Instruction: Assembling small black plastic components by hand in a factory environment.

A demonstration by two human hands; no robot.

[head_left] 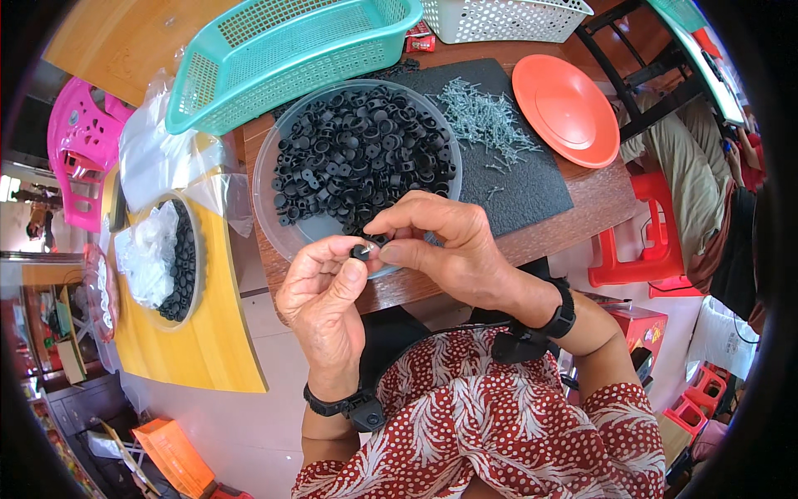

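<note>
My left hand (328,291) pinches a small round black plastic cap (360,253) between thumb and fingertips. A short silver screw (370,248) shows at the cap, where the closed thumb and forefinger of my right hand (449,249) meet it. How far the screw sits in the cap is hidden by the fingers. Both hands are over the near rim of a clear round tub (264,195), which holds a heap of black plastic caps (357,150). Beyond my right hand, loose silver screws (486,121) lie piled on a dark mat (536,187).
A turquoise basket (283,58) and a white basket (507,21) stand behind the tub. An orange-red plate (567,108) lies at the mat's right. On the yellow table (224,333) at left are plastic bags (162,150) and another tub of black parts (184,274). A red stool (644,241) is at right.
</note>
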